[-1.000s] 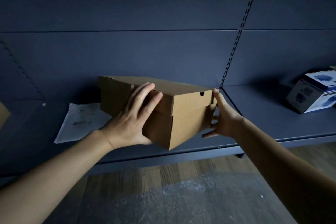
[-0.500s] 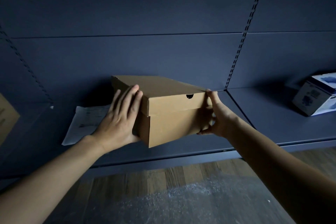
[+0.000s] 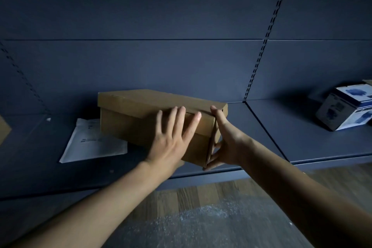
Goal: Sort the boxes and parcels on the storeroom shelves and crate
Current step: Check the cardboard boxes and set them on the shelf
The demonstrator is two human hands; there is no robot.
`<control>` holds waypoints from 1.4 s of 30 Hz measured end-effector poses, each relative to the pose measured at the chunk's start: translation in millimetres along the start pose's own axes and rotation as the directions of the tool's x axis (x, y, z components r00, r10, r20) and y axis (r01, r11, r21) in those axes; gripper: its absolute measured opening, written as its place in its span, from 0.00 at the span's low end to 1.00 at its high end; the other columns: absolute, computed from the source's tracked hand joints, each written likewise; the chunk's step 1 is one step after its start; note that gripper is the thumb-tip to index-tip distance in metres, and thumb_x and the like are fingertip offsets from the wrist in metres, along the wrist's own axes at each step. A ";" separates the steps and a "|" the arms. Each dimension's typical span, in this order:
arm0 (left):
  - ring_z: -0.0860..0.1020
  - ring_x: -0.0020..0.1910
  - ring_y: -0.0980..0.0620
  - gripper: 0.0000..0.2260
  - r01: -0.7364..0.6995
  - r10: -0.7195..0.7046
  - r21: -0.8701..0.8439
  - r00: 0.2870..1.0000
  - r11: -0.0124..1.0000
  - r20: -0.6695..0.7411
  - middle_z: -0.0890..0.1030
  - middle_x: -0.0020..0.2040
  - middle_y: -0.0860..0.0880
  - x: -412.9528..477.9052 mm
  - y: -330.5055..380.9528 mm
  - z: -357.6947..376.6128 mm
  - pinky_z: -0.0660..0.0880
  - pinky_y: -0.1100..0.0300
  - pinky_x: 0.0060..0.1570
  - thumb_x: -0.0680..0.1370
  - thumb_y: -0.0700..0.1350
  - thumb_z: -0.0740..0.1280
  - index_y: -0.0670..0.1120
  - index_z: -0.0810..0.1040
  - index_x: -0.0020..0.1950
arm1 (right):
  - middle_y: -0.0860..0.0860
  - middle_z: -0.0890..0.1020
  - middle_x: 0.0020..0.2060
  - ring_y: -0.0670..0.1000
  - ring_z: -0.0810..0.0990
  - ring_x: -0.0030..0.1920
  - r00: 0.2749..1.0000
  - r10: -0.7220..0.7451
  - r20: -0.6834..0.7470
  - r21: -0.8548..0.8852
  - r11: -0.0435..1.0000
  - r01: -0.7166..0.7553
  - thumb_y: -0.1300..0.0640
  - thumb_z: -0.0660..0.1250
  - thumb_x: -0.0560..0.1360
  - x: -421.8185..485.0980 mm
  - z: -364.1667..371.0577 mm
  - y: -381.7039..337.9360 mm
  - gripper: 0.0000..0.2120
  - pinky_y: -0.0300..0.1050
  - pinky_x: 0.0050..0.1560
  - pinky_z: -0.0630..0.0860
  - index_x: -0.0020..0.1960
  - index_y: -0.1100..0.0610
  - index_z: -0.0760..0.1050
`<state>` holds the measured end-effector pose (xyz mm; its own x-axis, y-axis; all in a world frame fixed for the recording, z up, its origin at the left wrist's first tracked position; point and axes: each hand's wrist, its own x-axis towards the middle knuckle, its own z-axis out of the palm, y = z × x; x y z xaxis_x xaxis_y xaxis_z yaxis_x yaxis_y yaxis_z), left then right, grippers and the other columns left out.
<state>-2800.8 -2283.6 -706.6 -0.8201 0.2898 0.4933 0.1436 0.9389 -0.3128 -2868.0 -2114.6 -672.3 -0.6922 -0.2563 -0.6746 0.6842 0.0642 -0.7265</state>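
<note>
A lidded brown cardboard box (image 3: 149, 119) sits on the dark blue shelf (image 3: 271, 133), its far end close to the back wall and its near corner reaching almost to the shelf's front edge, so it lies at an angle to the shelf. Its left end overlaps a white padded envelope (image 3: 90, 143) lying flat on the shelf beside it. The left hand (image 3: 171, 143) lies spread against the box's long near side, the fingers (image 3: 177, 119) apart and flat on the cardboard, their tips reaching up onto the edge of the lid. The right hand (image 3: 225, 143) presses against the short end at the near corner, thumb up at the lid's rim and the remaining fingers curled low along the bottom of that end; both hands rest on the box rather than close around it. Well apart, on the next shelf bay to the right, past the slotted upright (image 3: 259, 54), stand stacked white and blue boxes (image 3: 348, 108). Below the shelf are wooden floorboards (image 3: 201, 195) and a sheet of bubble wrap (image 3: 201, 225).
</note>
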 end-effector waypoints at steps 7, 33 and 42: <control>0.67 0.63 0.42 0.26 -0.048 0.022 -0.219 0.992 0.975 -0.121 0.74 0.64 0.42 -1.5 -22.8 6.2 0.74 0.38 0.55 0.73 0.59 0.62 0.46 0.73 0.67 | 0.59 0.76 0.54 0.65 0.77 0.53 0.993 -0.115 0.018 -0.100 0.988 0.116 0.31 0.61 0.70 23.5 -40.9 14.1 0.31 0.60 0.48 0.76 0.63 0.51 0.73; 0.71 0.68 0.50 0.26 0.723 -0.675 -0.643 0.344 -0.253 0.652 0.73 0.67 0.55 -13.4 -134.8 19.3 0.67 0.49 0.68 0.78 0.64 0.58 0.53 0.70 0.71 | 0.50 0.71 0.69 0.58 0.72 0.65 0.816 -0.555 -0.163 -0.178 0.830 0.529 0.38 0.50 0.82 44.7 -47.7 -12.2 0.20 0.48 0.40 0.73 0.70 0.43 0.65; 0.75 0.59 0.48 0.17 0.605 -0.740 -0.739 0.345 -0.295 0.577 0.78 0.57 0.50 4.0 -141.9 1.5 0.70 0.52 0.62 0.78 0.56 0.63 0.47 0.74 0.61 | 0.46 0.79 0.51 0.48 0.75 0.48 0.765 -0.634 -0.113 -0.250 0.764 0.595 0.48 0.59 0.81 30.9 -47.9 -30.7 0.11 0.46 0.43 0.67 0.61 0.41 0.75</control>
<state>-2825.3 -2415.9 -661.5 -0.7086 -0.7024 -0.0668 -0.1292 0.0361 0.9910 -2921.4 -2078.2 -677.1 -0.9893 -0.1275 -0.0709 0.0532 0.1376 -0.9891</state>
